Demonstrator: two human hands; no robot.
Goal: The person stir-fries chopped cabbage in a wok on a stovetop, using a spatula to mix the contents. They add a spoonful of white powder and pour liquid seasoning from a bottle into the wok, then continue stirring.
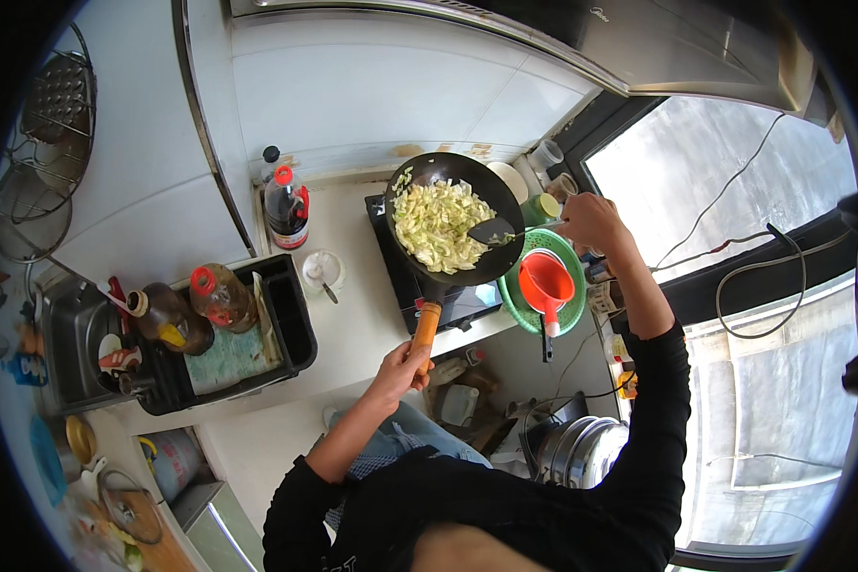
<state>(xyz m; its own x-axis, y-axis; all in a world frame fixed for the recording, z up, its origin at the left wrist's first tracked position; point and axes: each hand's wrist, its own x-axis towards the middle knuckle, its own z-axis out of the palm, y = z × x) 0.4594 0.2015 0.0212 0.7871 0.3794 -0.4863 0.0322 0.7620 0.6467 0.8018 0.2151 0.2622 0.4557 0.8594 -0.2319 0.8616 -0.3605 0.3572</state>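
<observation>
My left hand [398, 370] grips the wooden handle [427, 330] of a dark wok [448, 166], which sits over a black cooktop [407, 304]. Pale green chopped cabbage [440, 225] fills much of the wok. My right hand [592, 220], at the wok's right, holds a metal spatula [492, 230] by its handle. The spatula's dark blade lies inside the wok at the right edge of the cabbage, with a few pieces on it. Just right of the wok, a red plastic ladle [546, 280] rests in a green colander [579, 286].
Left of the cooktop stand a white jar with a spoon [322, 272] and a red-capped sauce bottle [287, 207]. A black tray [304, 336] holds oil bottles beside the sink [68, 350]. Jars line the window side; a range hood [658, 50] hangs at the upper right.
</observation>
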